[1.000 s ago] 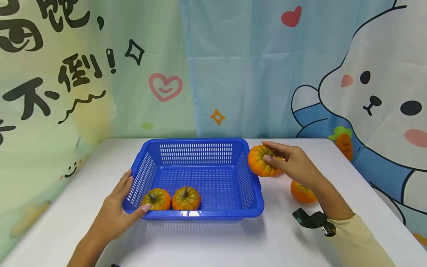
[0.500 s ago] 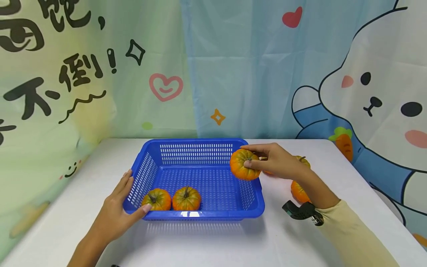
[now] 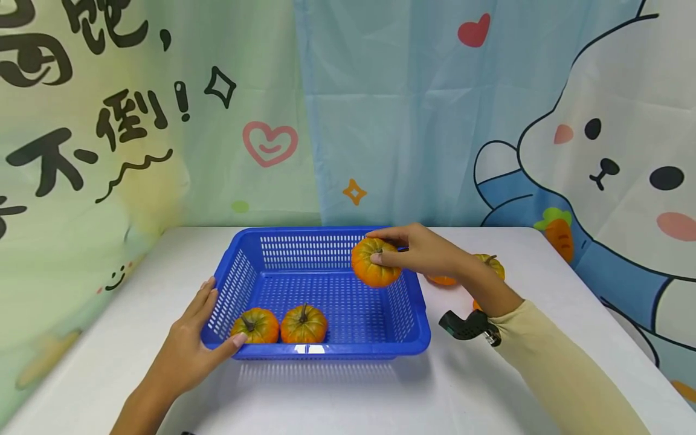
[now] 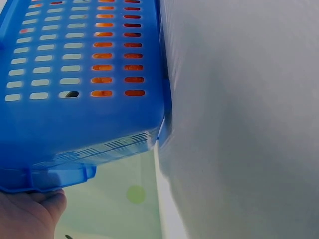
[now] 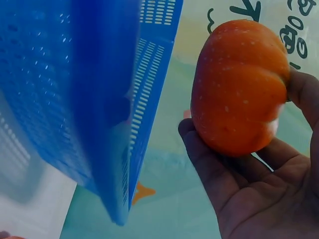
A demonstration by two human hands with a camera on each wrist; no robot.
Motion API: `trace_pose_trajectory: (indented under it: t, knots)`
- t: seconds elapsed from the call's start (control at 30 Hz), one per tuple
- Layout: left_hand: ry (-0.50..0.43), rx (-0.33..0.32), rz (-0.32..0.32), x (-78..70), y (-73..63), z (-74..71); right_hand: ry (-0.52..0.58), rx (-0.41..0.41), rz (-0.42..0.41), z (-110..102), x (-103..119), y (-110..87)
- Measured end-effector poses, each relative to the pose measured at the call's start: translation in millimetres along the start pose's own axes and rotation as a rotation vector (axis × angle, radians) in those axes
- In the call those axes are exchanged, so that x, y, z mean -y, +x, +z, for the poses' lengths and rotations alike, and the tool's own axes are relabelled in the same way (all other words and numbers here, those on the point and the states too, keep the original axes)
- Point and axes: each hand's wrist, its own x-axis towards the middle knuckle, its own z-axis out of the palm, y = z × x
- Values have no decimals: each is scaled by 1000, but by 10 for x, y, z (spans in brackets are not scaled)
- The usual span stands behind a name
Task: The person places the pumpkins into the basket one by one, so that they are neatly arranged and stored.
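My right hand [image 3: 421, 251] pinches a small orange pumpkin [image 3: 370, 267] between thumb and fingers, above the right part of a blue plastic basket [image 3: 364, 349]. In the right wrist view the held pumpkin [image 5: 239, 89] shows its smooth orange underside, beside the basket wall [image 5: 55, 89]. Two more pumpkins, one at the front left corner [image 3: 261, 326] and its neighbour [image 3: 303, 326], sit side by side inside the basket. My left hand [image 3: 187, 347] holds the basket's front left corner, thumb over the front rim and fingers along the left side.
Right of the basket, partly behind my right arm, lie more pumpkins: one at the back [image 3: 493, 264], one close to the basket [image 3: 443, 280], and a sliver of another [image 3: 476, 306]. A white table [image 3: 337, 399] carries everything, with a printed curtain [image 3: 380, 133] behind it.
My right hand has carried its pumpkin leftward from beside the basket's right edge to over its inside. The left hand, the basket and the two pumpkins inside have stayed put.
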Motion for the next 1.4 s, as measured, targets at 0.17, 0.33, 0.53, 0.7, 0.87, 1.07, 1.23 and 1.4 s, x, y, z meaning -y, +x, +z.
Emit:
trace_pose_trajectory:
  t: [0.17, 0.33, 0.53, 0.7, 0.87, 1.07, 1.23, 1.4]
  knots:
    - [-19, -9, 16, 23, -1, 21, 3, 70, -8, 40, 38, 106]
    - [-18, -10, 24, 30, -1, 23, -8, 131, -39, 78, 50, 240]
    - [-3, -19, 22, 34, -14, -15, -39, 204, -76, 154, 103, 411]
    - [-9, -16, 16, 40, -14, -6, -53, 240, -69, 251, 164, 501]
    - [-21, -16, 19, 30, -8, 8, -144, 323, -85, 320, 192, 552]
    - [-16, -36, 30, 26, -33, -7, -178, 461, -51, 377, 179, 603]
    - [-15, -39, 33, 26, -27, -1, -205, 549, -15, 420, 147, 641]
    - [-12, -32, 30, 19, -11, 18, -218, 620, -6, 484, 117, 665]
